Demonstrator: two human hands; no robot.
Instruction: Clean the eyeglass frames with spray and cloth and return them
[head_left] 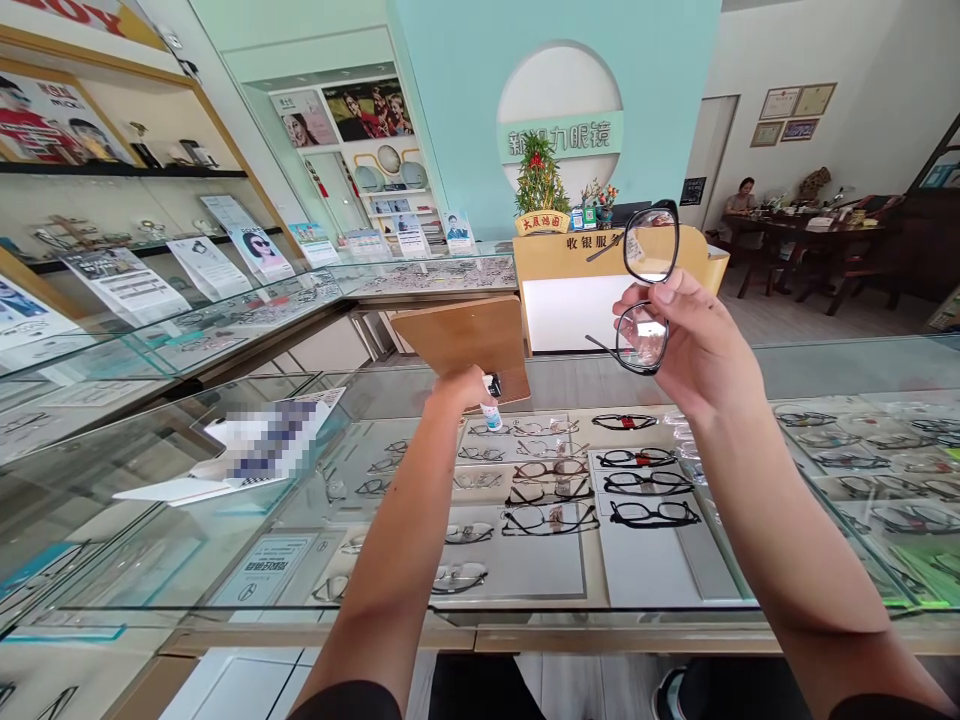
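My right hand (694, 335) is raised over the glass counter and closed on a pair of eyeglasses (651, 240). Its dark frame is turned upright on its side, one lens above the other, and the temples point left. My left hand (459, 388) reaches forward over the counter, its fingers wrapped round a small white-and-blue bottle (492, 412) with a dark top. Part of the bottle is hidden by the hand. Just beyond it stands a brown wooden panel (480, 335), and I cannot tell whether the hand touches it.
Beneath my arms, the glass display counter (409, 590) holds several rows of eyeglass frames (551, 518). A white folded card (217, 480) lies on the glass at left. Further off are a yellow cashier desk (709, 290), side display cases (187, 335) and a seated person (742, 198).
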